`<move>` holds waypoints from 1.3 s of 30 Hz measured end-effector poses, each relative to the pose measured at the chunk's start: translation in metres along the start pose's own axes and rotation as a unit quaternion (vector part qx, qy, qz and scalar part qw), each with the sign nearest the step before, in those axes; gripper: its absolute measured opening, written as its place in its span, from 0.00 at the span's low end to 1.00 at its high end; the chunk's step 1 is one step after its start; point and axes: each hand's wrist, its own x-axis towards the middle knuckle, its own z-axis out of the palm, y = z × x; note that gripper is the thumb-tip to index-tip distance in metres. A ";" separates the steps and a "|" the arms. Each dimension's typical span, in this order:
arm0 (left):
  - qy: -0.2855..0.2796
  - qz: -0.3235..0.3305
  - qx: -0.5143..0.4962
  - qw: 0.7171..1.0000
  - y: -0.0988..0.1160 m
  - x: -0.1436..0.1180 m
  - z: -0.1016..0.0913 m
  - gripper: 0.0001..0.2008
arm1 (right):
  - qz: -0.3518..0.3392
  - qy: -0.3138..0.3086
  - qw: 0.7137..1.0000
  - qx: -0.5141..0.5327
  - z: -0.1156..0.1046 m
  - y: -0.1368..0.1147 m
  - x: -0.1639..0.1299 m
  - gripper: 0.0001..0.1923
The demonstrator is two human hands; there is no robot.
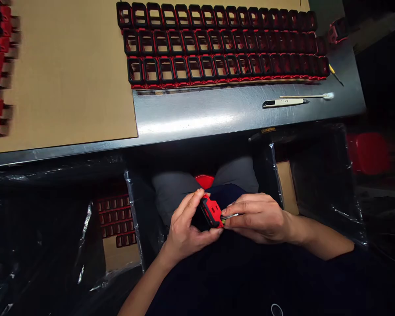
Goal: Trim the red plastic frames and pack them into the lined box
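Observation:
Above my lap, my left hand (188, 221) is closed around a red and black plastic housing (213, 210), thumb along its upper end and fingers beneath. The housing is tilted, its red side turned toward my right hand (258, 217). Pinched in the right fingers is a slim metal tool (231, 216), touching or very near the housing's lower right edge. Its kind is unclear, since the fingers cover most of it. A small yellow-green spot shows beside the fingertips.
On the metal table (197, 112), three rows of red and black housings (194, 68) stand on cardboard (75, 83). A craft knife (285, 102), a cotton-tipped stick (304, 96) and a yellow-handled tool (335, 74) lie at right. Plastic-lined bins (131, 219) flank my legs.

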 end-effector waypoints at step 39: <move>0.078 0.063 -0.022 0.995 -0.010 -0.009 -0.002 0.35 | 0.444 -0.120 0.801 0.382 0.028 0.012 0.040 0.10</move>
